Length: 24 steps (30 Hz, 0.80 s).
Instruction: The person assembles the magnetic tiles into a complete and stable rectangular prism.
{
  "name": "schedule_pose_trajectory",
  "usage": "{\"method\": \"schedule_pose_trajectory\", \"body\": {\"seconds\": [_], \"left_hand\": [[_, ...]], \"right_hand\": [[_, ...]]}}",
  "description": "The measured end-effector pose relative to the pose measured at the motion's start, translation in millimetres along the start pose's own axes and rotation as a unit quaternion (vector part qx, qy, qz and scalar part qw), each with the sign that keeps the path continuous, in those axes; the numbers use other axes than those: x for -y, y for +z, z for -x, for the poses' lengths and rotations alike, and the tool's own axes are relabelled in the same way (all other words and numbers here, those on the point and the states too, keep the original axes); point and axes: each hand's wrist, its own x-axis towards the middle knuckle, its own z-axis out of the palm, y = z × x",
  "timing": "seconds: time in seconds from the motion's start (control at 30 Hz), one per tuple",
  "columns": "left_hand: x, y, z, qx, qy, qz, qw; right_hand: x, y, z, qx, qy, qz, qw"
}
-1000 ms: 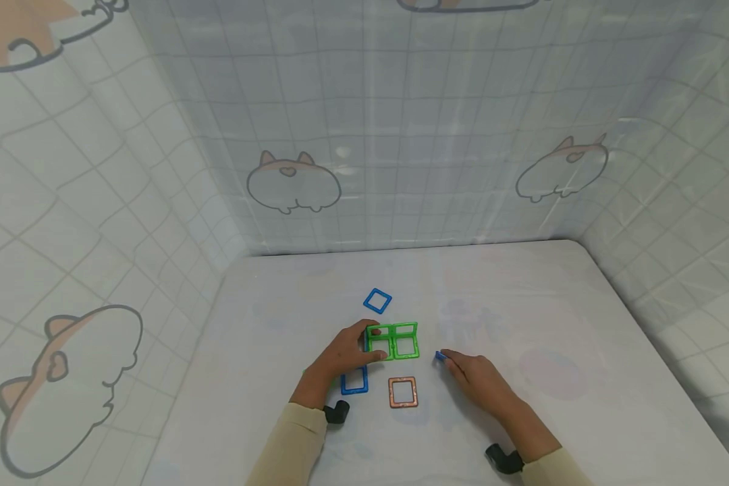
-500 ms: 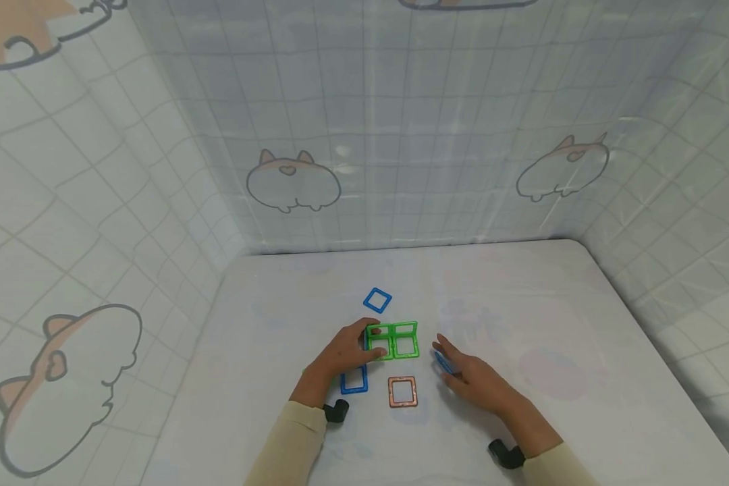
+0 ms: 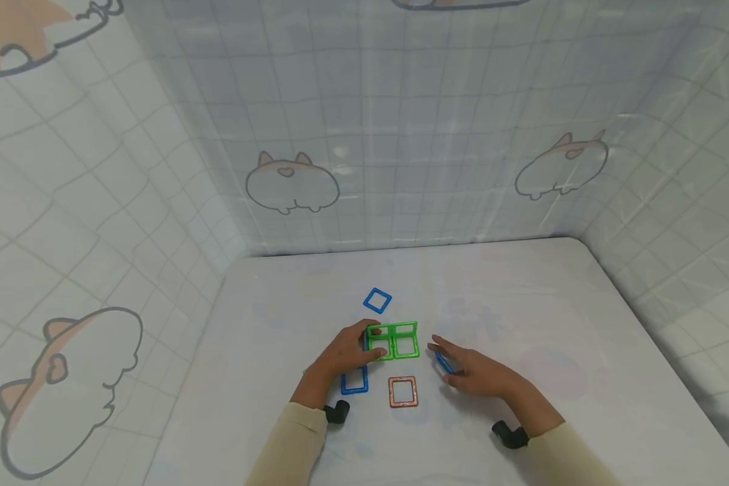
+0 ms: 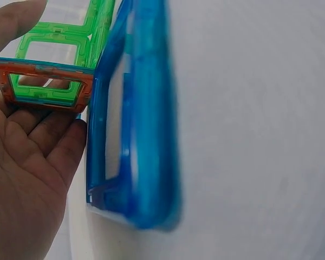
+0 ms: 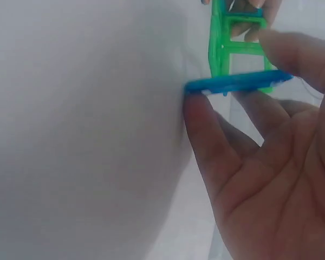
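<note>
My left hand (image 3: 343, 349) grips the left end of a structure of green magnetic tiles (image 3: 392, 343), thumb in front and fingers behind. The structure has square frames lying flat, with more standing along the back. In the left wrist view, an orange tile with blue edges (image 4: 49, 70) stands upright across its near end. To the right, slightly apart from the structure, my right hand (image 3: 482, 374) pinches a blue magnetic tile (image 3: 443, 362) by opposite edges. In the right wrist view this blue tile (image 5: 233, 83) appears edge-on between thumb and fingers.
An orange square tile (image 3: 403, 404) lies in front of the structure. Another blue tile (image 3: 355, 391) lies beside the left wrist, and a blue square tile (image 3: 372, 308) lies turned behind the structure. Patterned sheets rise at the table's back and sides.
My right hand has turned the blue tile and spread its fingers around it, then shifted slightly left towards the green structure. The left hand stays in place.
</note>
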Motion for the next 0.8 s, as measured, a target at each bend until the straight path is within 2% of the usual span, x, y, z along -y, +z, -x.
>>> {"method": "schedule_pose_trajectory", "body": {"seconds": [0.1,0.3,0.43,0.63,0.8], "left_hand": [[0.9,1.4,-0.3,0.000,-0.001,-0.002,1.0000],[0.9,1.4,-0.7,0.004,0.001,-0.003,1.0000],[0.3,0.0,-0.9,0.004,-0.003,-0.009,0.9999],[0.5,-0.4,-1.2,0.003,0.005,-0.004,1.0000],[1.3,1.1,-0.8,0.008,0.004,-0.007,0.9999]], "right_hand": [[-3,-3,-3,0.005,-0.005,-0.020,1.000],[-9,-3,-3,-0.029,0.009,-0.042,0.999],[-11,-1,-4,-0.022,0.010,-0.059,0.998],[-12,-2,-6,-0.018,-0.004,-0.008,1.000],[-14,4,-6,-0.035,0.017,0.012,0.999]]}}
